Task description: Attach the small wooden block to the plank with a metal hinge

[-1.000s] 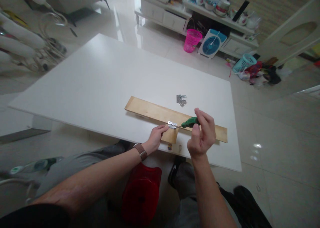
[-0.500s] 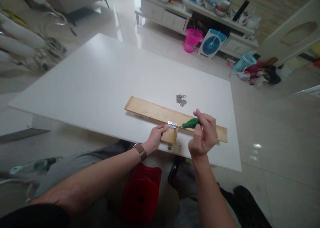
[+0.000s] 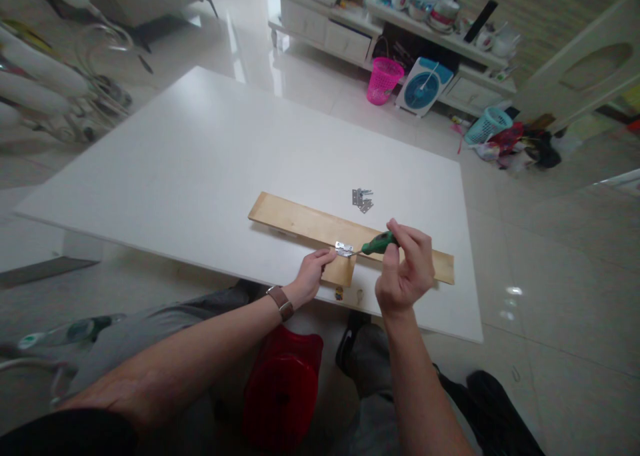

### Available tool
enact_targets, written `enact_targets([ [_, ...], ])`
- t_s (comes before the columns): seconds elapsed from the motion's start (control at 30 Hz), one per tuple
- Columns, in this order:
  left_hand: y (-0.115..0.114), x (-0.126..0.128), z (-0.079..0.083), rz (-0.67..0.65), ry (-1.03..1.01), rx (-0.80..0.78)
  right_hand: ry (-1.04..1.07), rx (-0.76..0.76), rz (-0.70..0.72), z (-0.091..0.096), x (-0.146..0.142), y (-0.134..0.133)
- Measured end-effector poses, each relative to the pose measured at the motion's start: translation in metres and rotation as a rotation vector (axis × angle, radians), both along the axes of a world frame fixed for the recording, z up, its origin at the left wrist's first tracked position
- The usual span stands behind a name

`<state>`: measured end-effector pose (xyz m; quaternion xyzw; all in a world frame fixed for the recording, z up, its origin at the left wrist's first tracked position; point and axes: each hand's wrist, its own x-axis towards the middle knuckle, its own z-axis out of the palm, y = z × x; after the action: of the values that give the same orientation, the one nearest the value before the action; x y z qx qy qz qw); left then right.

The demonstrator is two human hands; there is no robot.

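A long wooden board (image 3: pixel 300 221) lies across the white table, with a short wooden board (image 3: pixel 341 271) meeting its near edge. Over the joint sits a metal hinge (image 3: pixel 343 248). My left hand (image 3: pixel 311 276) is closed, its fingertips pinching at the hinge's left edge and resting against the short board. In my right hand (image 3: pixel 407 266) is a green-handled screwdriver (image 3: pixel 377 243), its fingers wrapped round the handle's end. The shaft slants down left, its tip at the hinge's lower right corner. Whatever screw is under the tip is too small to make out.
Beyond the long board lies a small pile of hinges and screws (image 3: pixel 362 200) on the white table (image 3: pixel 200 149). Near the front edge is a small dark-and-yellow item (image 3: pixel 339 294). A red stool (image 3: pixel 283 389) stands below; a pink basket (image 3: pixel 384 81) and a fan (image 3: pixel 423 88) are behind.
The screwdriver handle has turned and tilted slightly in my right hand, its front end shifting a little left. My left hand, the hinge and both boards hold their places.
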<state>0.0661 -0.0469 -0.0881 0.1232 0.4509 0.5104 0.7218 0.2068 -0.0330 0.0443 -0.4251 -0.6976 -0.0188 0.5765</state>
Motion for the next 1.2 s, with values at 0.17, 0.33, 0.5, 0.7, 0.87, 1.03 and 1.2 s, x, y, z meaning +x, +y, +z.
enact_targets([
  [0.17,-0.0005,-0.0003,0.0019,-0.003,0.005,0.008,-0.001,0.013,-0.082,0.0005,0.0004,-0.0004],
  [0.33,-0.0006,-0.0001,0.0015,-0.014,0.004,0.001,-0.006,-0.019,0.008,-0.0004,0.0009,-0.0016],
  [0.5,0.0005,0.0004,0.0014,-0.012,0.005,0.002,0.002,0.035,-0.027,-0.0003,0.0001,0.0011],
  [0.7,-0.0005,0.0007,0.0025,-0.005,-0.003,0.014,-0.006,0.006,-0.039,-0.0008,0.0004,0.0000],
  [0.87,-0.0006,0.0002,0.0020,-0.008,-0.007,0.002,-0.004,0.021,0.008,-0.0001,-0.0008,-0.0001],
  [1.03,0.0006,0.0007,0.0027,0.008,0.002,0.008,0.004,0.046,-0.067,0.0002,-0.0004,0.0011],
  [1.2,0.0001,0.0005,0.0034,0.007,0.006,0.015,0.025,0.029,0.023,-0.0023,0.0004,0.0014],
])
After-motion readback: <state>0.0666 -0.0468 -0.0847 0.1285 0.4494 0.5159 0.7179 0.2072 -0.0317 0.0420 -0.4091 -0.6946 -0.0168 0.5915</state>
